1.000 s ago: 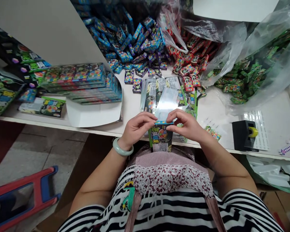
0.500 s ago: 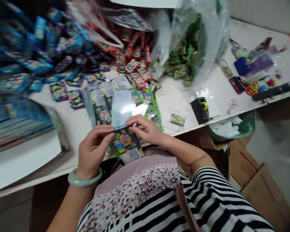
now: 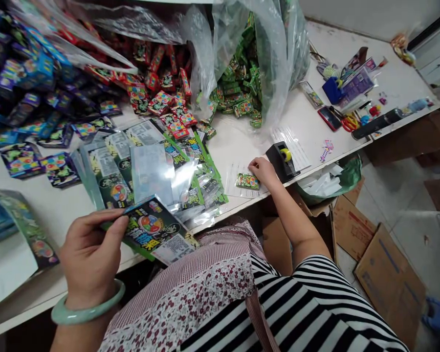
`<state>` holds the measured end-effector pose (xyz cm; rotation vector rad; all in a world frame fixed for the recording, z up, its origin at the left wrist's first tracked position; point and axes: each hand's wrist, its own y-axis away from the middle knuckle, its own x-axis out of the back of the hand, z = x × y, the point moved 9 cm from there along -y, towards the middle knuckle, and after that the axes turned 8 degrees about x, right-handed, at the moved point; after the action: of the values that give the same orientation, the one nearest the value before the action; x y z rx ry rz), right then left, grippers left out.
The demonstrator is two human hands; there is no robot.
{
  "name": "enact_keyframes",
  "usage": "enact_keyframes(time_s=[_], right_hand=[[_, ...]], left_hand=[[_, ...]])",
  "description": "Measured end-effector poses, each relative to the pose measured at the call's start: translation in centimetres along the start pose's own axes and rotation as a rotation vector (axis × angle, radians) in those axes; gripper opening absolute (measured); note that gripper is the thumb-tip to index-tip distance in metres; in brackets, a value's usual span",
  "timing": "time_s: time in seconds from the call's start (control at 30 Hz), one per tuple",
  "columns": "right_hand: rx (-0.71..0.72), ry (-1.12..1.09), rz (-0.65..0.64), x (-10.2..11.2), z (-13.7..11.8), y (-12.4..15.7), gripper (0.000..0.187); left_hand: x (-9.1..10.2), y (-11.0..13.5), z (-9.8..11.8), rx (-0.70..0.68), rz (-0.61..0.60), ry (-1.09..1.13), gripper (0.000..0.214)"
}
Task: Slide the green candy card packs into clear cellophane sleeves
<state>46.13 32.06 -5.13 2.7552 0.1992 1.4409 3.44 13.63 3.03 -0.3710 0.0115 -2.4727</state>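
My left hand (image 3: 95,249) pinches the upper left corner of a flat black printed packet (image 3: 157,227) between thumb and fingers. This packet has colourful lettering, a pale printed panel and a green edge, and hangs tilted over the table's front edge. My right hand (image 3: 264,172) is by a small green printed box (image 3: 248,181), which lies on a clear plastic sheet (image 3: 234,168). Its fingertips are drawn together just above the box; what they grip, if anything, is too small to make out. More flat printed packets (image 3: 112,181) lie overlapping beyond my left hand.
A black tape dispenser (image 3: 281,164) stands right of my right hand. Heaps of red boxes (image 3: 161,102), green boxes (image 3: 238,98) and blue and purple boxes (image 3: 25,98) line the back, partly in clear bags. Scissors (image 3: 350,122) and a phone (image 3: 329,118) lie at right.
My right hand has left the packet and moved right to the small green box. The left hand keeps the packet, now lower left in view. The camera view has shifted right.
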Motion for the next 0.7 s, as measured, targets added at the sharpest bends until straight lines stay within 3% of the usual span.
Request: enact_keyframes(time_s=[0.17,0.23,0.33,0.43,0.5,0.6,0.7], right_hand=[[-0.017,-0.158,-0.044,1.6,0.4,0.7,0.012],[0.03,-0.24,-0.054,2.9,-1.5,1.1,0.015],[0.3,-0.482,-0.186,2.9,-9.7,2.3,0.018],[0.633,-0.612,-0.473,0.7,-20.8,5.2,0.018],[0.792,-0.613,-0.641,-1.2,-26.8,7.0,0.015],[0.89,-0.518,-0.794,-4.3,-31.9,7.8,0.01],[0.879,-0.356,-0.854,-7.1,-33.3,7.2,0.007]], left_hand=[[-0.4,-0.2,-0.9,0.0,-0.044,0.016,0.02],[-0.9,-0.2,-1.0,-0.027,-0.079,0.033,0.018],[-1.9,-0.1,-0.3,-0.085,-0.141,0.045,0.015],[-2.6,0.2,0.9,-0.117,-0.205,0.036,0.015],[-3.0,0.4,1.6,-0.141,-0.246,0.024,0.016],[-3.0,0.7,2.2,-0.154,-0.283,0.028,0.019],[-2.7,0.9,2.3,-0.163,-0.3,0.079,0.02]])
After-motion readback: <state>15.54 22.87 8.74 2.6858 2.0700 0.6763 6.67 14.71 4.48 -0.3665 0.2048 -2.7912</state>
